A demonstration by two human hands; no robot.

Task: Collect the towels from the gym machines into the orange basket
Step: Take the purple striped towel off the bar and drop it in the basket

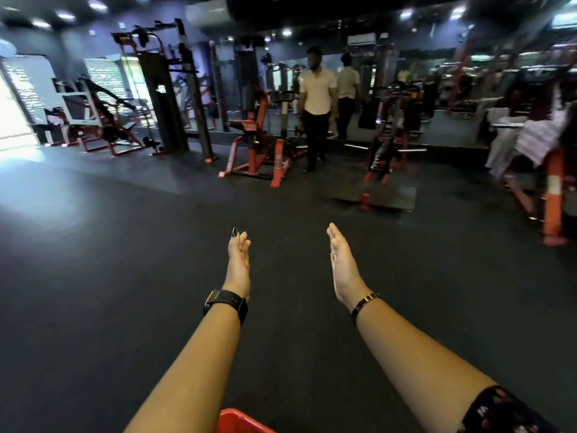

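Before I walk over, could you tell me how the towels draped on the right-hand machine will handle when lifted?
The towels hang in folds over the machine, so they are probably floppy and will sag from wherever you grip. They look like thin cloth, so likely light. Several seem piled together, so lifting one may drag another off.

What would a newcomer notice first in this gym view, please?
The left hand and right hand reach forward at centre, both open and empty. Pale towels drape a machine at far right, and the orange basket peeks in at the bottom edge.
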